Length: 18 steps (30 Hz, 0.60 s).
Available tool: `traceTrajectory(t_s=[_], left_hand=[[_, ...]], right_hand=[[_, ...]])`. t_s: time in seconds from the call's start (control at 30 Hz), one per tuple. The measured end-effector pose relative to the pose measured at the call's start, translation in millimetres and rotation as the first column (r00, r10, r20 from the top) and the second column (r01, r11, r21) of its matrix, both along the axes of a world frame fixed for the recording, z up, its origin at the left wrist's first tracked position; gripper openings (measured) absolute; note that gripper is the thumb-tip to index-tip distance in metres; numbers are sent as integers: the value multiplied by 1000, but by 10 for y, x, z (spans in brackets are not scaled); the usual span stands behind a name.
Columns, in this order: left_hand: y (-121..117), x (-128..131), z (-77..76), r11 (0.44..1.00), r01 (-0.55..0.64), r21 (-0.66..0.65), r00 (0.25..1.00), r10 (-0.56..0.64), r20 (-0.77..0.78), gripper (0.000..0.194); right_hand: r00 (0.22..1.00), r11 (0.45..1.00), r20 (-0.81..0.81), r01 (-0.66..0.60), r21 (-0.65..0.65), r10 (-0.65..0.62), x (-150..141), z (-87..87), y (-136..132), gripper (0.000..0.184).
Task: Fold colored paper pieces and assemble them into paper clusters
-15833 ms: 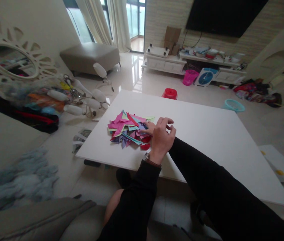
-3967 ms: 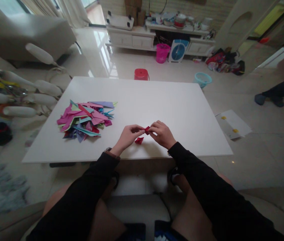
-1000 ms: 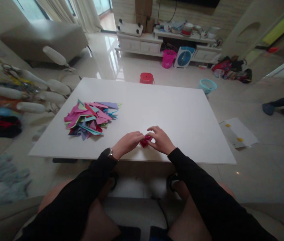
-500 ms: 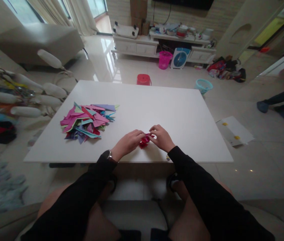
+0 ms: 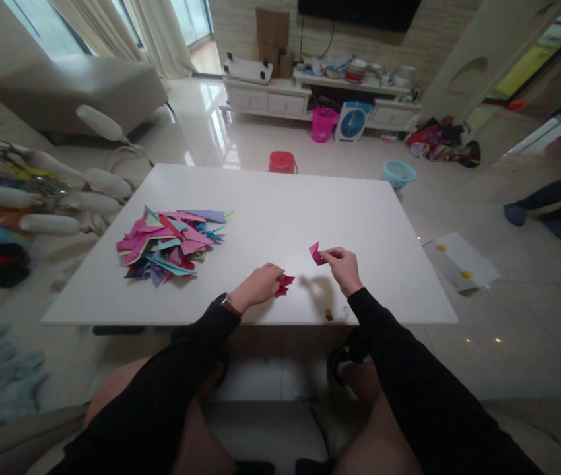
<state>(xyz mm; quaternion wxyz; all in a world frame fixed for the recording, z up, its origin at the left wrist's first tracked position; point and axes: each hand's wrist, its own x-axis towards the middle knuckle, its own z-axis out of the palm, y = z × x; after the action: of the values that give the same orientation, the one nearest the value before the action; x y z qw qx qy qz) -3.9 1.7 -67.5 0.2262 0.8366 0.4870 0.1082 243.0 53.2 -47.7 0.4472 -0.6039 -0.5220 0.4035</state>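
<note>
Low over the white table (image 5: pixel 255 198), my left hand (image 5: pixel 261 285) is closed on a red folded paper piece (image 5: pixel 285 284), whose pointed ends stick out to the right of the fingers. My right hand (image 5: pixel 344 267) pinches a magenta folded paper piece (image 5: pixel 317 254) between thumb and fingertips, raised above the tabletop with its shadow below. The two pieces are apart. To the left lies a heap of folded papers (image 5: pixel 171 241) in pink, blue, green, purple and red. Small objects (image 5: pixel 329 315), too small to name, sit by the near edge below my right hand.
Beyond the table stand a red bucket (image 5: pixel 282 162), a pink basket (image 5: pixel 324 124), a blue fan (image 5: pixel 353 121) and a light blue basket (image 5: pixel 399 174). White lamp arms (image 5: pixel 99 122) reach in at the left. Another person's legs (image 5: pixel 558 204) show at the far right.
My hands have moved apart. The right one has drawn the magenta piece away to the right, while the left stays with the red piece, slightly lower and further left.
</note>
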Motion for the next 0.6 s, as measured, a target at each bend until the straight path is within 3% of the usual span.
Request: traceTrajectory(t_s=[0.13,0.3,0.6], left_hand=[[-6,91,-41,995,-39,-95,996,30,-87,20],[13,84,14,987,-29,-159,993,10,-115,19],[48,-71,9,989,-101,-104,991,91,-95,20]], right_hand=[[990,996,-106,88,-8,-88,75,109,37,26],[949,977,-283,85,-196,-139,92,172,31,26],[969,983,-227,62,-175,-101,7,150,-40,25]])
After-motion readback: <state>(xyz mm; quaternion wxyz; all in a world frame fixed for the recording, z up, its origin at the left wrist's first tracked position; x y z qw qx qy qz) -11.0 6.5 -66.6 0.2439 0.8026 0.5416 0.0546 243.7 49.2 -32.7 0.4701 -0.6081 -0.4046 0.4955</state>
